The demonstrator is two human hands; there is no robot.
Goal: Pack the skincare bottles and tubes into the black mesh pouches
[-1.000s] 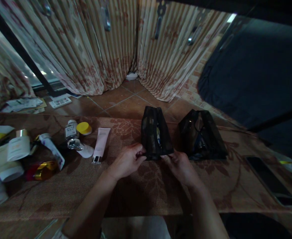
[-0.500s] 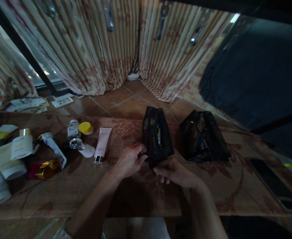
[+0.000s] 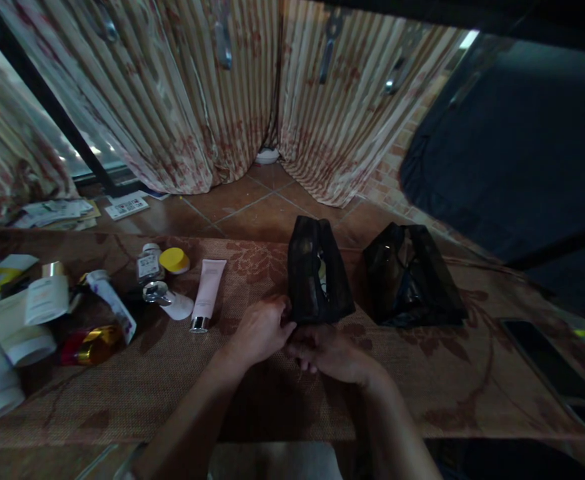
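In front of me a black mesh pouch (image 3: 303, 277) stands on the cloth, its top parted in a slit that shows something pale inside. My left hand (image 3: 265, 328) is closed, thumb and fingers pinching the pouch's near left corner. Just below the pouch's near edge, my right hand (image 3: 328, 352) has its fingers curled close to the left fingertips. What the right fingers hold, if anything, is hidden in shadow. A second black mesh pouch (image 3: 437, 293) sits to the right with dark contents. Left of my hands lies a pink tube (image 3: 211, 287) with a silver cap.
A white pump bottle (image 3: 177, 305), a small clear bottle (image 3: 148, 265) and a yellow-lidded jar (image 3: 174, 261) are grouped left. Farther left are several bottles and tubes, including a red and gold bottle (image 3: 91, 345). A phone (image 3: 547, 363) lies at the right.
My right hand has moved left, closer to my left hand, and its fingers have curled in. The left hand keeps its pinch at the pouch's corner.
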